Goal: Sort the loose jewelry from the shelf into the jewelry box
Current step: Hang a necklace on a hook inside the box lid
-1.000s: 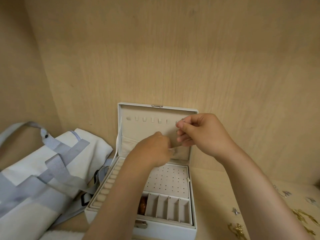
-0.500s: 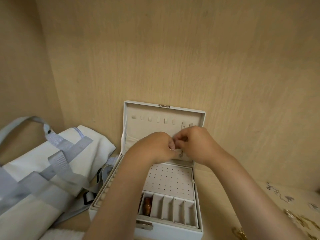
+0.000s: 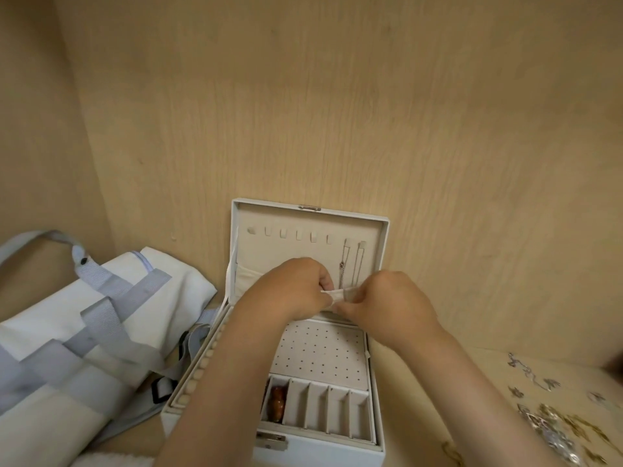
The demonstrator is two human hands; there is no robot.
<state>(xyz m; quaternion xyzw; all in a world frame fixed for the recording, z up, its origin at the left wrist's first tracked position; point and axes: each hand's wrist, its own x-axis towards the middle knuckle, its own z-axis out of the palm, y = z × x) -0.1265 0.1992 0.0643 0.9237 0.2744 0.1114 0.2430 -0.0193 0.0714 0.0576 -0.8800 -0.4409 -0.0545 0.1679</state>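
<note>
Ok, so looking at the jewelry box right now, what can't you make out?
Head view only:
- Pale strip pinched between left hand and right hand: too small to identify.
- Lower ends of the necklaces: hidden behind both hands.
- Loose jewelry, far right: blurred, cut off by the frame edge, uncountable.
- Brown item: too small to identify.

- On my left I see a cream canvas bag point(image 3: 111, 298) lying slumped, crossed by grey-blue webbing straps point(image 3: 101, 308).
- One strap loops up as a carry handle point(image 3: 30, 239), with a dark snap point(image 3: 82, 261) near its end.
- A black buckle point(image 3: 161, 394) sits at the bag's right edge.
- Fluffy white fabric point(image 3: 114, 461) pokes in at the bottom of my view.
- A pale wood-grain panel point(image 3: 337, 112) fills the background.
</note>
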